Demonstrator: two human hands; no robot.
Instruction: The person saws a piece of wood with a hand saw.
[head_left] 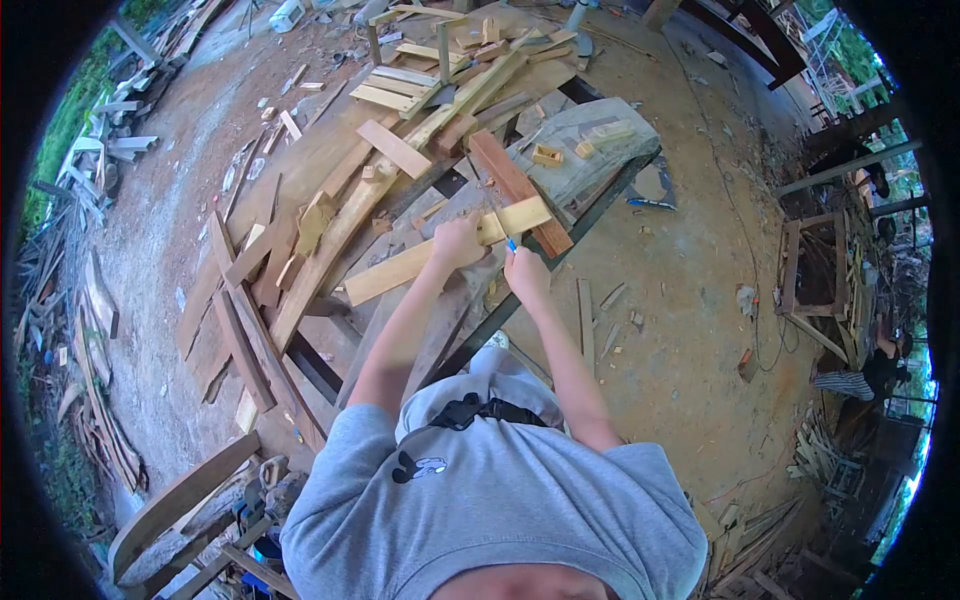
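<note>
Dirt ground [690,350] strewn with offcuts surrounds your bench [600,160] in the head view, its outer parts cut off by a dark round border. Your pale board [395,274] lies on the bench ahead of you, its long axis slanting from near left to far right, the far end across a reddish-brown board [500,168]. Your left hand [458,243] rests on it past midway, covering part of it; the fingers are mostly hidden, so whether that grip closes around it cannot be told. Your right hand [526,272] grips a slim blue tool [512,244], angled toward the pale board's near edge; its tip is too small to make out.
</note>
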